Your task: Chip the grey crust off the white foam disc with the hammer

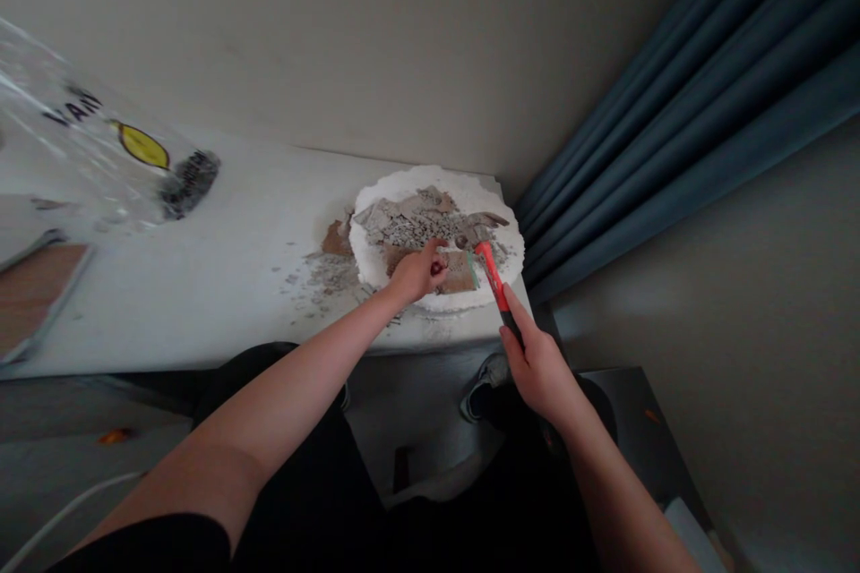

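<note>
A round white foam slab lies at the right end of a white table, covered with grey crushed rubble and brown fragments. My right hand is closed round the red and black handle of a claw hammer, whose metal head rests on the rubble. My left hand is closed in a pinch on the slab, holding a small dark red thing I cannot make out, right beside the hammer head.
Grey crumbs and a brown shard are scattered on the table left of the slab. A clear plastic bag with a yellow mark lies at the far left. Dark blue curtains hang at the right. My shoes show below the table edge.
</note>
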### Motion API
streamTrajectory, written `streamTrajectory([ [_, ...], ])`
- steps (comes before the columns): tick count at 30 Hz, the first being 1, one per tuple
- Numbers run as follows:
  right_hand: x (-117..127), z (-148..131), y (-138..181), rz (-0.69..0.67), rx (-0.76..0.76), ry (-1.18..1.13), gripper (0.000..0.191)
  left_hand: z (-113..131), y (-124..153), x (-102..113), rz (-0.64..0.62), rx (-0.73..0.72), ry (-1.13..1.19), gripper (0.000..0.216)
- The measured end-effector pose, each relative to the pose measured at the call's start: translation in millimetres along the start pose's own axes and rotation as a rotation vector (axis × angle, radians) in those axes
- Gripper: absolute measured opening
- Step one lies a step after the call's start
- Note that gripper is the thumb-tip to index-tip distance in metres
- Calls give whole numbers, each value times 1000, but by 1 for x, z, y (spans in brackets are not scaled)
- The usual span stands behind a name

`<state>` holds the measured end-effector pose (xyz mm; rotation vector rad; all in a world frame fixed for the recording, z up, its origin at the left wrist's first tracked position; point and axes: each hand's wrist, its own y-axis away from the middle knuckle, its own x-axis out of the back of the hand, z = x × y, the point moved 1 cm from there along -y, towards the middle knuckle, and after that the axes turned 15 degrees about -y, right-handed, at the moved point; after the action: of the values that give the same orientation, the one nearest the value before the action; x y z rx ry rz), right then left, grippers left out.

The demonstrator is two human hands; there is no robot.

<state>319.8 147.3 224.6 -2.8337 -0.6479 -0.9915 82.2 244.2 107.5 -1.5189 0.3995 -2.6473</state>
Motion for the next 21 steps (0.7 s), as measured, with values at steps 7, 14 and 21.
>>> streamTrajectory([
  [7, -6, -2, 2, 0, 24, 113, 64, -3, -1, -4, -6, -27, -27, 53],
  [14, -8, -4, 2, -31, 18, 113, 63, -6, -1, -7, 4, -17, 40, 55],
  [21, -8, -5, 0, -40, 5, 104, 64, -4, 1, -3, 13, -24, 56, 52],
])
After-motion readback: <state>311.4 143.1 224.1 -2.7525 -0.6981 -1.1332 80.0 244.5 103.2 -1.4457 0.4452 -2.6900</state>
